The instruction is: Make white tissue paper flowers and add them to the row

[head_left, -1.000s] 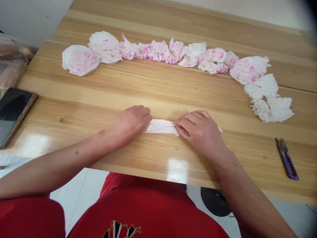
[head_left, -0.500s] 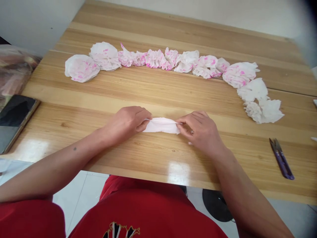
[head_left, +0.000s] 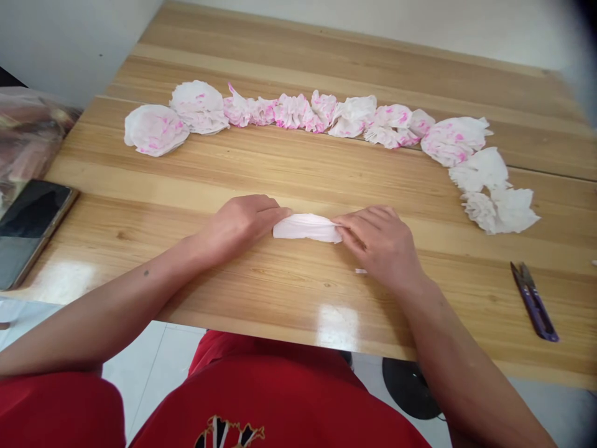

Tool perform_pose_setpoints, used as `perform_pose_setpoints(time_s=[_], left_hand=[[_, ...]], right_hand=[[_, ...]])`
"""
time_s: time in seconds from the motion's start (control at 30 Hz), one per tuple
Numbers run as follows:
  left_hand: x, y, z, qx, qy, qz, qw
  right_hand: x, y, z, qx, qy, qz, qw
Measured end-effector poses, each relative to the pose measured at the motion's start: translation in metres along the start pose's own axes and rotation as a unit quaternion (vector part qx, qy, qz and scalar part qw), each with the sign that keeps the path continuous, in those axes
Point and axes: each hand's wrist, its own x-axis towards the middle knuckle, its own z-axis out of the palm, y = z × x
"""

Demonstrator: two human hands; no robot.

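A narrow folded strip of white tissue paper stretches between my two hands, close above or on the wooden table. My left hand pinches its left end, with the thumb along the top edge. At the other end, my right hand grips the paper between thumb and fingertips. Just below my right hand lies a tiny paper scrap. Beyond my hands, a curved row of crumpled tissue-paper flowers, white with pink marks, runs across the table.
Thread snips with purple handles lie at the right, blades pointing away from me. On the left are a phone and a clear plastic bag. The table's front edge is close to my body.
The strip's raised upper fold now lies flatter. My left thumb has slid onto the top edge, and the paper sits slightly farther from me.
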Motion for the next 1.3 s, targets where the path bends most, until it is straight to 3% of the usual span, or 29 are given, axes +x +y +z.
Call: perform_pose_setpoints(time_s=[0.23, 0.3, 0.5, 0.7, 0.93, 1.3], left_hand=[[0.004, -0.001, 0.003, 0.087, 0.118, 0.012, 0.989], [0.005, -0.001, 0.007, 0.107, 0.127, 0.018, 0.986], [-0.001, 0.002, 0.018, 0.128, 0.055, 0.028, 0.990], [-0.004, 0.008, 0.014, 0.100, -0.014, 0.037, 0.994], [-0.001, 0.008, 0.008, 0.046, -0.017, 0.031, 0.998], [-0.002, 0.010, 0.008, 0.089, -0.052, 0.039, 0.994]], right_hand=[[0.001, 0.001, 0.003, -0.053, 0.072, 0.017, 0.996], [0.001, 0.002, 0.006, -0.063, 0.081, 0.016, 0.995], [-0.002, 0.000, 0.014, -0.083, 0.042, -0.028, 0.995], [-0.008, -0.004, 0.008, -0.076, -0.016, -0.037, 0.996], [-0.008, -0.001, 0.003, 0.003, -0.043, -0.019, 0.999], [-0.006, 0.002, 0.002, 0.017, -0.063, -0.022, 0.998]])
